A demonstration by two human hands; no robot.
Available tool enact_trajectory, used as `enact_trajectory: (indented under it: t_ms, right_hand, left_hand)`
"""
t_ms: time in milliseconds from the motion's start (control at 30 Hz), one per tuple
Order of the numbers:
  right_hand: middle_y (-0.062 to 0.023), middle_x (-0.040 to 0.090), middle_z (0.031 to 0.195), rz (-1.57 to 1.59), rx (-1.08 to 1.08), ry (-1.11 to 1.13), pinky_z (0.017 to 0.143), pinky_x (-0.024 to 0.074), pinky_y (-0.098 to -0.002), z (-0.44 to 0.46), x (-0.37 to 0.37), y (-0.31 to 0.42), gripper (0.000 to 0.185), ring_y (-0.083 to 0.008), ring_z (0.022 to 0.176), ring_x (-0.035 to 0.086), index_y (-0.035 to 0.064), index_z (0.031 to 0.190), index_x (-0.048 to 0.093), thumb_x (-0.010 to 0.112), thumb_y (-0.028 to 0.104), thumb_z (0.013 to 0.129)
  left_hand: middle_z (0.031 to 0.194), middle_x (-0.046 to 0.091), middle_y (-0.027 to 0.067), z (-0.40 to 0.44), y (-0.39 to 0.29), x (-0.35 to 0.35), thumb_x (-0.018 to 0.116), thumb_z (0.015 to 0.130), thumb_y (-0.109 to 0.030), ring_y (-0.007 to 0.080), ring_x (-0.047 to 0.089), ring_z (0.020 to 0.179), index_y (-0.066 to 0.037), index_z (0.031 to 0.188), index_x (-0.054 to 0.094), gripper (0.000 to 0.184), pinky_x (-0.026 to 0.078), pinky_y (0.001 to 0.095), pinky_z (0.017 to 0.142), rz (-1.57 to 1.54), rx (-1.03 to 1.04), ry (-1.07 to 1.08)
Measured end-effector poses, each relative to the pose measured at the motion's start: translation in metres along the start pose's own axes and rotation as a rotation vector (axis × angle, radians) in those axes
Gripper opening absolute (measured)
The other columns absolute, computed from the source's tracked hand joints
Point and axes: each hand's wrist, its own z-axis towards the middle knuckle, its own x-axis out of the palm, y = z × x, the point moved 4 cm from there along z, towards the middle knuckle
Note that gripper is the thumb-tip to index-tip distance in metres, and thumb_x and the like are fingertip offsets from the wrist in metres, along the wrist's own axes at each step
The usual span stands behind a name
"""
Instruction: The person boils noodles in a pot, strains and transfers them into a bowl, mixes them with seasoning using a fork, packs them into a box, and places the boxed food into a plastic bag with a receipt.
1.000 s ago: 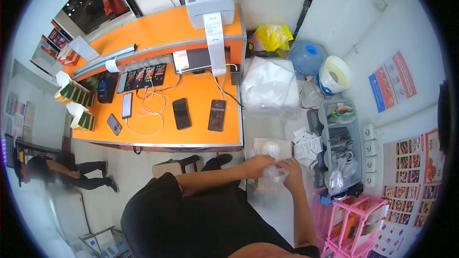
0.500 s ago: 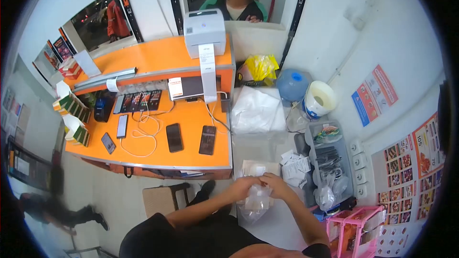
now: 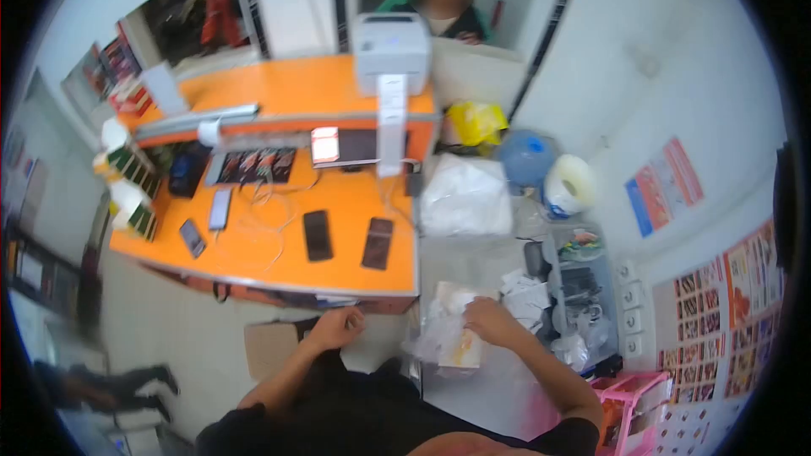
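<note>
On the grey counter lies a pale flat box with a clear plastic bag over its left side. My right hand is closed at the upper right of the box, with the bag's edge at its fingers. The exact grip is blurred. My left hand is off to the left, just below the front edge of the orange desk. Its fingers are curled in, and nothing shows in them.
White slips of paper and a grey organizer border the counter on the right. Beyond the box sits a white plastic bundle. A printer and several phones stand on the desk. One person is at the window, another at far left.
My left hand has let go of the plastic bag and moved left, away from the box. My right hand stays at the bag. The view has shifted slightly.
</note>
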Motion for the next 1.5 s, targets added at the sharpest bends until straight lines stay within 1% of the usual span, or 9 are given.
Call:
enact_trajectory:
  t_ms: [400,567,633,700,867,1167,1300,1400,1500]
  right_hand:
    - [-0.0247,0.063,0.109,0.012,0.193,-0.221,0.107,0.0451,-0.0531,0.120,-0.099,0.129,0.033,-0.0514,0.111,0.057,-0.0033,0.111,0.062,0.074,0.001,0.081]
    - [-0.0202,0.065,0.130,0.326,0.608,-0.412,0.109,0.0439,-0.0428,0.167,-0.105,0.143,0.043,-0.0324,0.127,0.059,-0.0047,0.138,0.057,0.063,0.007,0.097]
    - [-0.0108,0.067,0.126,0.441,0.444,-0.626,0.100,0.0481,-0.0356,0.218,-0.115,0.163,0.039,-0.0196,0.116,0.061,0.0004,0.138,0.058,0.060,0.012,0.100]
    - [-0.0040,0.069,0.117,0.603,0.667,-0.743,0.091,0.0493,-0.0283,0.255,-0.115,0.159,0.036,-0.0101,0.103,0.063,0.0044,0.135,0.060,0.062,0.018,0.102]
    - [-0.0103,0.069,0.123,1.105,0.314,-1.090,0.101,0.0489,-0.0312,0.372,-0.149,0.212,0.033,-0.0168,0.113,0.064,-0.0007,0.129,0.061,0.064,0.018,0.103]
    - [-0.0052,0.071,0.106,1.087,0.080,-0.904,0.084,0.0558,-0.0299,0.480,-0.219,0.243,0.025,-0.0132,0.092,0.069,-0.0006,0.122,0.062,0.062,0.014,0.102]
    - [-0.0052,0.070,0.109,0.593,0.255,-0.788,0.089,0.0529,-0.0316,0.484,-0.239,0.239,0.025,-0.0146,0.102,0.066,0.0019,0.123,0.064,0.059,0.012,0.101]
    - [-0.0054,0.070,0.110,0.762,0.334,-1.092,0.092,0.0518,-0.0330,0.503,-0.233,0.244,0.026,-0.0155,0.105,0.065,0.0059,0.126,0.064,0.060,0.015,0.102]
    - [-0.0067,0.070,0.116,1.115,-0.093,-0.828,0.095,0.0524,-0.0347,0.551,-0.230,0.225,0.031,-0.0195,0.108,0.065,0.0057,0.133,0.059,0.059,0.014,0.103]
  left_hand:
    - [0.092,0.072,0.0062,-0.055,0.119,-0.121,0.069,0.100,-0.025,0.0185,0.069,0.083,-0.005,0.108,0.069,0.022,0.056,0.0341,0.071,-0.337,-0.095,-0.086]
    - [0.104,0.069,0.0059,-0.038,0.164,-0.196,0.056,0.106,-0.039,0.0180,0.068,0.092,-0.007,0.119,0.065,0.036,0.056,0.0331,0.081,-0.670,-0.298,0.141]
    - [0.114,0.069,0.0087,-0.019,0.178,-0.215,0.047,0.108,-0.052,0.0199,0.069,0.097,-0.008,0.129,0.062,0.051,0.055,0.0347,0.086,-0.835,-0.349,0.275]
    - [0.127,0.064,0.0119,-0.006,0.154,-0.241,0.037,0.104,-0.066,0.0234,0.067,0.106,-0.009,0.142,0.053,0.070,0.053,0.0407,0.094,-0.977,-0.294,0.389]
    - [0.157,0.044,0.0148,0.041,0.085,-0.313,0.027,0.093,-0.087,0.0329,0.053,0.134,-0.012,0.162,0.027,0.102,0.041,0.0572,0.110,-1.411,-0.121,0.513]
    - [0.167,0.031,0.0134,0.088,0.020,-0.414,0.021,0.080,-0.100,0.0411,0.033,0.151,-0.015,0.165,0.019,0.121,0.032,0.0723,0.113,-1.762,0.156,0.652]
    - [0.159,0.041,0.0158,0.072,0.042,-0.405,0.045,0.095,-0.076,0.0406,0.042,0.145,-0.011,0.160,0.029,0.093,0.040,0.0642,0.113,-1.611,0.230,0.287]
    - [0.146,0.048,0.0196,0.048,0.043,-0.369,0.075,0.089,-0.048,0.0384,0.049,0.137,-0.005,0.156,0.030,0.092,0.044,0.0529,0.111,-1.004,0.460,0.048]
    - [0.157,0.023,0.0298,0.032,0.000,-0.386,0.082,0.081,-0.050,0.0502,0.026,0.148,-0.008,0.162,0.018,0.111,0.035,0.0578,0.116,-0.518,0.747,-0.070]
